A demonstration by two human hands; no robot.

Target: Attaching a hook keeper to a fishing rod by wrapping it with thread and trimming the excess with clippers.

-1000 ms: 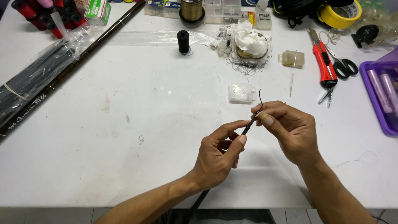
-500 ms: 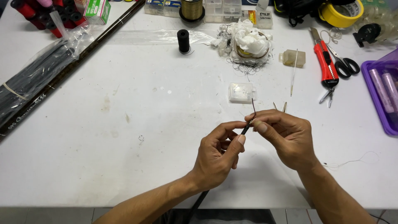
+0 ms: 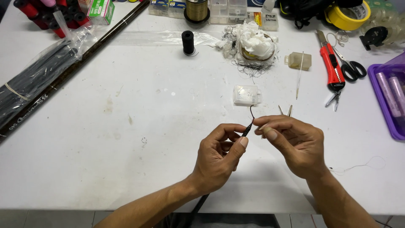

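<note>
My left hand [image 3: 219, 154] pinches the tip of a thin black rod [image 3: 246, 130] between thumb and forefinger; the rod runs down past my wrist and off the table's front edge. A short curl of black thread [image 3: 252, 111] sticks up from the rod's tip. My right hand [image 3: 293, 141] is closed at that tip, fingers touching the rod's end, with two thin metal prongs [image 3: 284, 110] standing up behind its knuckles. Whether it holds them I cannot tell. A small clear plastic box [image 3: 247, 94] lies just beyond both hands.
On the white table [image 3: 126, 160]: black thread spool [image 3: 187, 42], tissue wad with thread scraps [image 3: 256, 42], long needle [image 3: 299, 75], red utility knife [image 3: 331, 66], scissors [image 3: 350, 67], purple tray [image 3: 386, 93], yellow tape roll [image 3: 347, 16], bagged black rods [image 3: 38, 80] at left.
Both hands shifted slightly toward me and left along the table. The right hand's fingers closed lower over the rod's tip, and the metal prongs now show behind its knuckles.
</note>
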